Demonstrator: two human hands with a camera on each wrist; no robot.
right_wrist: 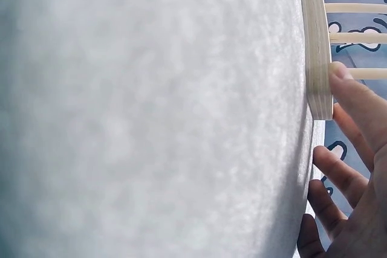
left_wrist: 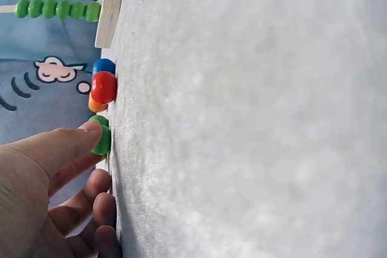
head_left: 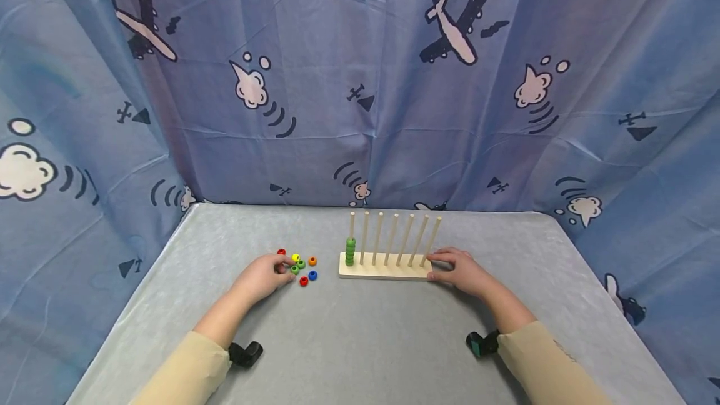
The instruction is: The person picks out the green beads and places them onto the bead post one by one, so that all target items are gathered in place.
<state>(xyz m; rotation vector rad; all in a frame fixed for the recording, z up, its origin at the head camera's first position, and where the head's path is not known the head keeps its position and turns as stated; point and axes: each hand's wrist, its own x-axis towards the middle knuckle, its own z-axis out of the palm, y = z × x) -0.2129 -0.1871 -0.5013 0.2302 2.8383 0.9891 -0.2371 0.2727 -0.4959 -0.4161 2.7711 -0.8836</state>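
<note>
A wooden peg rack (head_left: 385,272) stands on the table with a row of upright pegs. Its leftmost peg carries a stack of several green beads (head_left: 350,252). My right hand (head_left: 458,270) grips the right end of the base, thumb on the front side and fingers behind. Left of the rack, my left hand (head_left: 269,277) has its thumb and forefinger on a green bead (left_wrist: 102,142) at the table surface. Close around it lie another green bead (head_left: 300,264), a yellow bead (head_left: 295,257), an orange bead (head_left: 312,261), a blue bead (head_left: 312,275) and two red beads (head_left: 304,281).
The grey-white table (head_left: 360,342) extends on all sides of the rack and beads. Behind it and at both sides hangs a blue curtain (head_left: 315,161) with airplane prints. A black wrist camera (head_left: 245,354) sits at my left cuff, another camera (head_left: 482,344) at my right.
</note>
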